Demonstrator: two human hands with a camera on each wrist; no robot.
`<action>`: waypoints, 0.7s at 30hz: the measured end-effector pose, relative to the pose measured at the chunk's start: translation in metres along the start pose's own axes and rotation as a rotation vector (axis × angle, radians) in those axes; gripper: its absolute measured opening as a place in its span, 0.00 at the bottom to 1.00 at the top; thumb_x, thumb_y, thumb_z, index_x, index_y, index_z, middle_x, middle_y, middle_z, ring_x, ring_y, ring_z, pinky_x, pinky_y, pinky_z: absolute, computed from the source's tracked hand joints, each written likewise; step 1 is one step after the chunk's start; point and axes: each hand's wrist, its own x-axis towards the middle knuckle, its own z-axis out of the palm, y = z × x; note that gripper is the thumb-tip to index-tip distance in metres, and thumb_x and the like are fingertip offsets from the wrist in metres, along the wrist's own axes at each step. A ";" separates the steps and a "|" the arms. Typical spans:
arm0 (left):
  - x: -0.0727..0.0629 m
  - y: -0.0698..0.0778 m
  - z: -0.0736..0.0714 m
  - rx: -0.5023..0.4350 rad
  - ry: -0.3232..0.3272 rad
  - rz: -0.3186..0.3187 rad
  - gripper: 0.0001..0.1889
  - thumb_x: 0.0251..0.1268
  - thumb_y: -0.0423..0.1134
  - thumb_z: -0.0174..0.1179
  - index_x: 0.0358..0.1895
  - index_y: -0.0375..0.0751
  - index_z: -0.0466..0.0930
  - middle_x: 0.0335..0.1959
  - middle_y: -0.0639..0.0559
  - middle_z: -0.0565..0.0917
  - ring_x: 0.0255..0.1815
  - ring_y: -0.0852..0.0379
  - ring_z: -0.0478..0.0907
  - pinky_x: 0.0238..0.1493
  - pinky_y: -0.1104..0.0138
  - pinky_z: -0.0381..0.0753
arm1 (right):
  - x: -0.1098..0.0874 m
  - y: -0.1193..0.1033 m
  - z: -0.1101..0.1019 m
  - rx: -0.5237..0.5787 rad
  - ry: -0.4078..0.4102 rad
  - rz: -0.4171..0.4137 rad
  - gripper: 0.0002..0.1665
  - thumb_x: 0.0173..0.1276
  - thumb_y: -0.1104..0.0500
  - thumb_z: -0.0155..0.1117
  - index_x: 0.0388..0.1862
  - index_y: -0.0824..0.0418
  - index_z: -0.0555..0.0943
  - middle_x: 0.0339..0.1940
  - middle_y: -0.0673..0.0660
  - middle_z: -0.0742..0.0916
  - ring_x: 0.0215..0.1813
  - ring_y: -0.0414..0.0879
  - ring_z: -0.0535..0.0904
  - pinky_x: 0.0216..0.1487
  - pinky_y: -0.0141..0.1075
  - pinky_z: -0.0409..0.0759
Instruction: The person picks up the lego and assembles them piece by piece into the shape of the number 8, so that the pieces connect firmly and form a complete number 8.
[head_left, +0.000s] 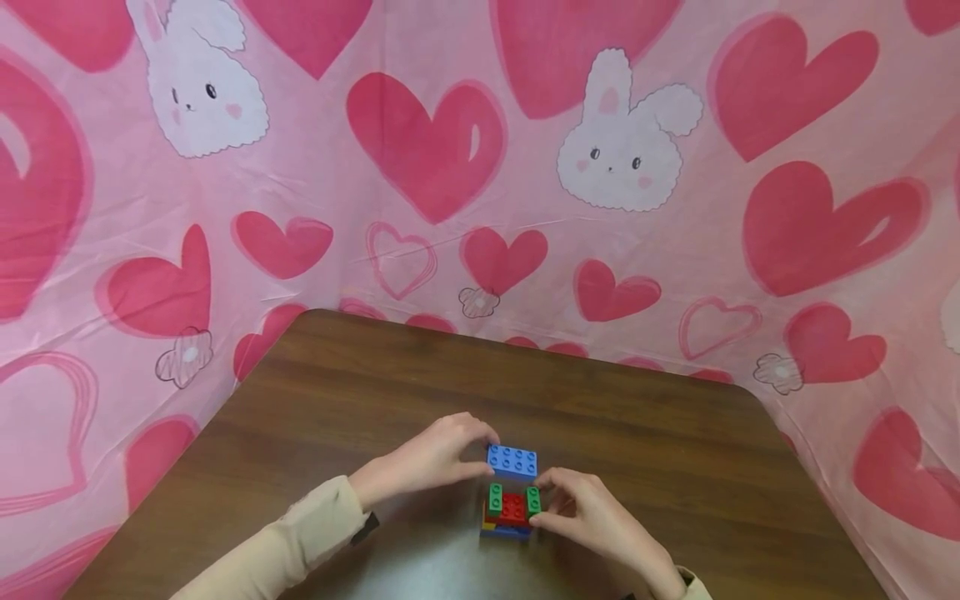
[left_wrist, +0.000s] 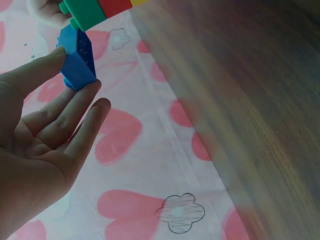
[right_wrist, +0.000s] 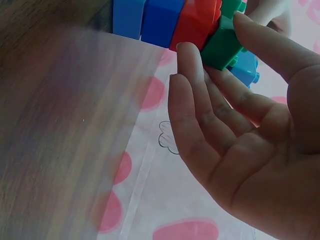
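Observation:
My left hand point(head_left: 431, 457) pinches a blue building brick point(head_left: 512, 460) with studs on top, its thumb and a finger at the brick's left end. Just nearer to me stands a small stack of bricks. Two green bricks point(head_left: 496, 498) sit apart on top of a red brick point(head_left: 513, 506), with yellow and blue bricks point(head_left: 504, 532) lower down. My right hand point(head_left: 596, 515) holds the right-hand green brick point(right_wrist: 220, 46) between thumb and fingers. In the left wrist view, the held blue brick point(left_wrist: 77, 60) appears close to a green brick point(left_wrist: 84, 12); contact cannot be judged.
A brown wooden table point(head_left: 360, 367) carries the stack near its front middle. Behind and beside it hangs a pink cloth point(head_left: 420, 50) with hearts and rabbits, close along the table's far edge.

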 end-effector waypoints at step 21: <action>-0.012 0.009 0.011 0.031 0.011 0.071 0.18 0.59 0.45 0.71 0.51 0.44 0.84 0.46 0.54 0.87 0.47 0.58 0.80 0.51 0.72 0.80 | -0.002 -0.003 -0.002 -0.115 0.190 -0.109 0.21 0.64 0.51 0.71 0.52 0.58 0.80 0.38 0.52 0.86 0.32 0.28 0.80 0.34 0.29 0.82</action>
